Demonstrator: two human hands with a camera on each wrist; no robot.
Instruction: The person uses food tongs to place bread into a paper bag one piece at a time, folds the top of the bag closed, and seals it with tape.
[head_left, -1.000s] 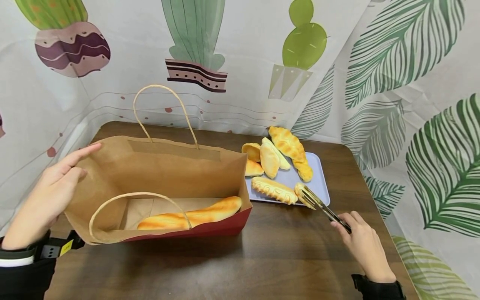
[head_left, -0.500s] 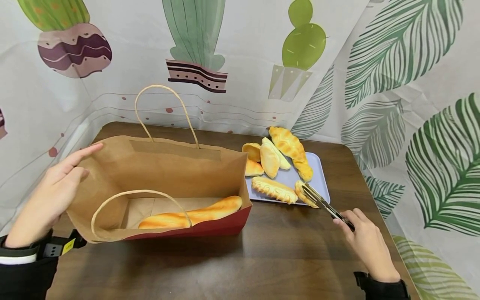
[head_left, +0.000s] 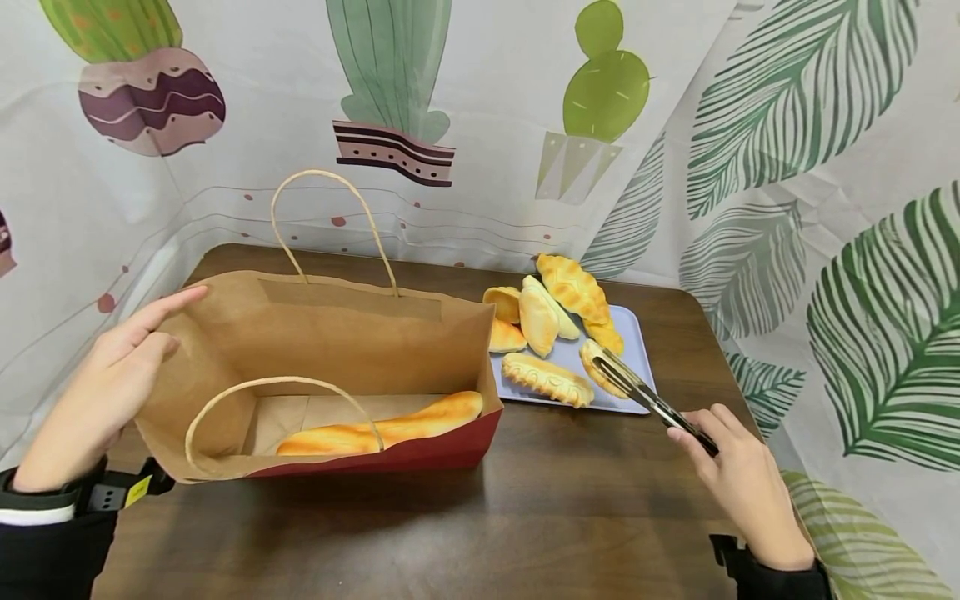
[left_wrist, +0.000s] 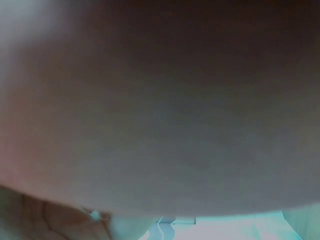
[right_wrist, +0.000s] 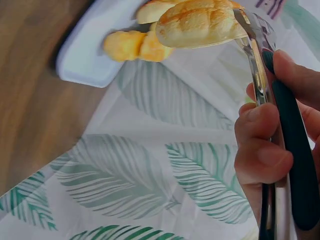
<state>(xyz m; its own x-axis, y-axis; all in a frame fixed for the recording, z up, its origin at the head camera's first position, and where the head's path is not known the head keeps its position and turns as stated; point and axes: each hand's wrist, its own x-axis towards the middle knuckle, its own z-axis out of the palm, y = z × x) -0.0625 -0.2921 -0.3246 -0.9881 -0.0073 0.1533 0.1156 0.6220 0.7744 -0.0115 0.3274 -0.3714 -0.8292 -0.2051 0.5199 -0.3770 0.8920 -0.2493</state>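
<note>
My right hand point(head_left: 750, 479) grips a pair of metal tongs point(head_left: 652, 400) with dark handles. Their tips hold a small scored bread roll point(right_wrist: 200, 24), over the right part of the lilac tray point(head_left: 637, 350) in the head view. The tall brown paper bag point(head_left: 352, 333) stands open to the left, a long baguette-like loaf point(head_left: 382, 427) lying inside. At the bag's left rim is my left hand point(head_left: 112, 375), thumb over the inner side, index finger stretched along the top corner, other fingers hidden. Blurred skin fills most of the left wrist view.
On the tray lie a ridged bread stick point(head_left: 547, 377), a large croissant point(head_left: 573, 287), pale pointed rolls point(head_left: 538, 321) and other small breads. Two rope handles rise from the bag, the back one point(head_left: 333, 173) upright. Patterned cloth point(head_left: 480, 125) hangs behind the brown table point(head_left: 540, 517).
The tongs have brought the scored roll up and slightly left from the tray's front edge, while my right hand has moved a little right and down in view. My left hand stays at the bag.
</note>
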